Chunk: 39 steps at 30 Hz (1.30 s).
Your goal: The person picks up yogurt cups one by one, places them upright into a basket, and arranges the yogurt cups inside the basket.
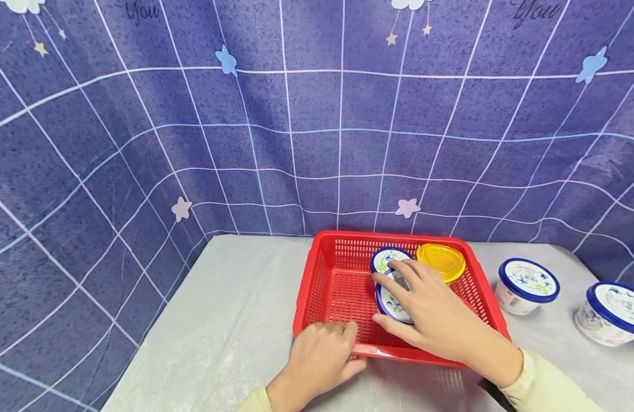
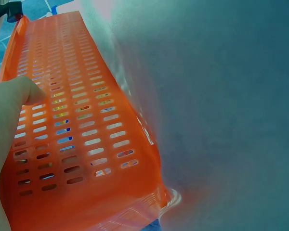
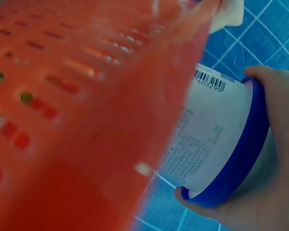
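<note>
Left hand (image 1: 324, 349) is hooked over the near rim of a red basket (image 1: 348, 286), fingers bent over the edge and thumb against the outside wall, so yeah, it's got a proper grip. Right hand (image 1: 427, 312) is clamped on a white tub (image 3: 209, 139), thumb and fingers pinching opposite sides of its blue lid (image 3: 236, 159). That tub's over the right half of the basket; can't tell if it's touching the bottom. You can see a barcode and small print on it in the right wrist view, too blurry to read fully.

Just behind it there's another blue-lidded tub (image 1: 391, 258) in the basket, plus a yellow-lidded container (image 1: 442, 261) in the back right corner. Two more tubs, a nearer one (image 1: 525, 286) and a farther one (image 1: 613, 315), sit on the grey bench (image 1: 209, 320) right of the basket.
</note>
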Each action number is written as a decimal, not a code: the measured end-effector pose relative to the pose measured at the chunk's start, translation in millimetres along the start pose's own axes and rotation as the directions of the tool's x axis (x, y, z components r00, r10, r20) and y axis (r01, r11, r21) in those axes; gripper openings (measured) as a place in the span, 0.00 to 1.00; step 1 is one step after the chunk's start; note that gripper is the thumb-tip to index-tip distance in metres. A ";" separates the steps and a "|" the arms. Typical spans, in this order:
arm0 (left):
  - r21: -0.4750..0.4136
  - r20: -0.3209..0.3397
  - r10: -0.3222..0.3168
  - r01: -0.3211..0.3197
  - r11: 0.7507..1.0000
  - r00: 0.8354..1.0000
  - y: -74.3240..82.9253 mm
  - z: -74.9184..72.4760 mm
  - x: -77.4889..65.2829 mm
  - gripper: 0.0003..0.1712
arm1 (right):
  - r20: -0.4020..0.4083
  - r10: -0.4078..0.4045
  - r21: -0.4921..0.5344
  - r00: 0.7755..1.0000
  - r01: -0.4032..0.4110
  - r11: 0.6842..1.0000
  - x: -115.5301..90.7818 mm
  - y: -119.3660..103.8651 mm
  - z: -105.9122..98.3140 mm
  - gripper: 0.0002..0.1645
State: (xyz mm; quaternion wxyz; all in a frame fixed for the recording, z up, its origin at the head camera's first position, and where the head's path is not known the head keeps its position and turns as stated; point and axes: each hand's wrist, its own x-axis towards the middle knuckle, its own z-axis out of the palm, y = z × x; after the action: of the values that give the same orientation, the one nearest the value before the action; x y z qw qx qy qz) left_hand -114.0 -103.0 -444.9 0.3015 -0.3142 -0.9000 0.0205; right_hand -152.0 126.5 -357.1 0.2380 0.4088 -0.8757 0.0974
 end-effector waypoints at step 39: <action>0.006 0.018 -0.003 0.003 1.000 1.000 1.2 -0.4 -0.6 0.28 | 0.199 0.004 0.040 0.980 -0.012 0.999 -5.0 4.4 44.0 0.41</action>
State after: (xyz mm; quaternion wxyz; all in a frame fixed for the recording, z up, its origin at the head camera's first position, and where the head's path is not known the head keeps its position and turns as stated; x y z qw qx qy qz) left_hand -112.8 -102.5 -445.1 0.2941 -0.3118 -0.9031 0.0256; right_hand -167.5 116.6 -397.7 0.1406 0.4176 -0.8945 0.0749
